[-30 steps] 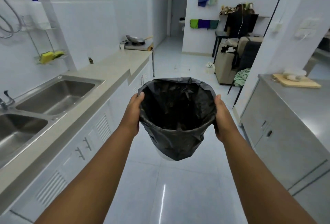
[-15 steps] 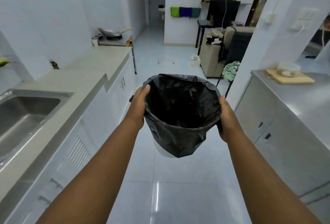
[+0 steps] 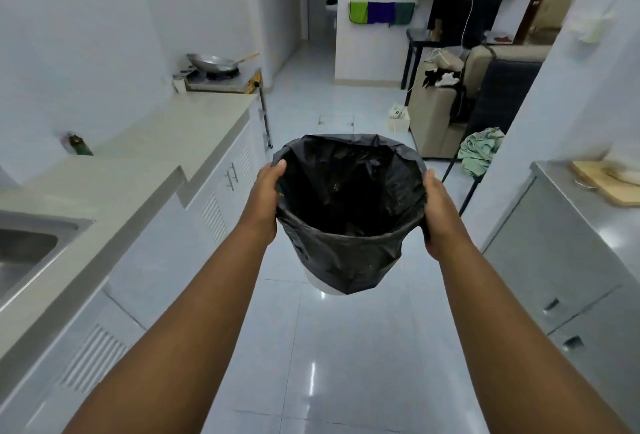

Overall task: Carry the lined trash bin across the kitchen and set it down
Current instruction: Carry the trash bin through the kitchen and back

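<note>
A small white trash bin (image 3: 349, 253) lined with a black plastic bag hangs in the air over the tiled floor, straight ahead of me. My left hand (image 3: 265, 199) grips its left rim with the thumb over the edge. My right hand (image 3: 440, 212) clasps the right rim the same way. The bag covers most of the bin; only a strip of white base shows underneath. The inside looks dark and I cannot tell what it holds.
A counter (image 3: 145, 156) with a steel sink (image 3: 24, 253) and white cabinets runs along my left; a wok (image 3: 214, 63) sits on a burner at its far end. A steel cabinet (image 3: 568, 246) with a cutting board (image 3: 602, 184) stands right. Glossy floor (image 3: 311, 347) leads toward a sofa (image 3: 440, 104).
I have walked forward along the aisle with the bin held in both hands. The sink has slid back to my left and the far room looks closer.
</note>
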A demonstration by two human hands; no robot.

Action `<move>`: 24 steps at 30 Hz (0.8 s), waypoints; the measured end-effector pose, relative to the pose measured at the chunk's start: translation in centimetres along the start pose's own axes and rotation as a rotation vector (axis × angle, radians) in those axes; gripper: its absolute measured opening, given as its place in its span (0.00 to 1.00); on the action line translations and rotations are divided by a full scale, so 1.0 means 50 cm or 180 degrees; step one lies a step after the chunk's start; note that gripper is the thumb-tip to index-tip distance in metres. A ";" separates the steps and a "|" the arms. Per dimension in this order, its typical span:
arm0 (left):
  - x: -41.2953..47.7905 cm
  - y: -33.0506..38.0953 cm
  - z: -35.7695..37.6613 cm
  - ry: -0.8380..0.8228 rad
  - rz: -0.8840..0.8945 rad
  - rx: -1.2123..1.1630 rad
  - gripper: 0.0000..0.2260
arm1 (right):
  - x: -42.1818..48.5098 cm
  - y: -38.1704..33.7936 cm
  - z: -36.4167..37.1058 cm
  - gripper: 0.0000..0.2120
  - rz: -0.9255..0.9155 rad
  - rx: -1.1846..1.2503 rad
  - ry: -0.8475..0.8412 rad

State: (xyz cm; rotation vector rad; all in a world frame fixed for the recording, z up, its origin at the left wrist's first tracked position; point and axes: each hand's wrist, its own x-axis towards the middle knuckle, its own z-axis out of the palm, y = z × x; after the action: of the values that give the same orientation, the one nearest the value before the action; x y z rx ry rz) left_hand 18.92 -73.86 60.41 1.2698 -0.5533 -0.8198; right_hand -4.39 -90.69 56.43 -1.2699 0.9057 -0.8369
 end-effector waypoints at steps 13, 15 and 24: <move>0.505 -0.048 0.107 0.0116 -0.0030 0.0009 0.25 | 0.518 -0.010 0.010 0.40 0.0170 -0.0056 -0.0070; 0.615 -0.049 0.111 0.0091 -0.0001 0.0029 0.24 | 0.609 -0.011 0.026 0.41 0.0158 -0.0071 -0.0009; 1.100 -0.014 0.169 -0.0280 -0.0013 -0.0127 0.25 | 1.021 -0.076 0.063 0.60 0.0080 -0.0020 0.0341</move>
State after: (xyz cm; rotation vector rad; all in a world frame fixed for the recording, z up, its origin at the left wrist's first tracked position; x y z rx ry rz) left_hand 45.75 -122.53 57.63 1.2031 -0.6020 -0.8892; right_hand 19.74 -135.91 55.58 -1.2257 1.0082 -0.8896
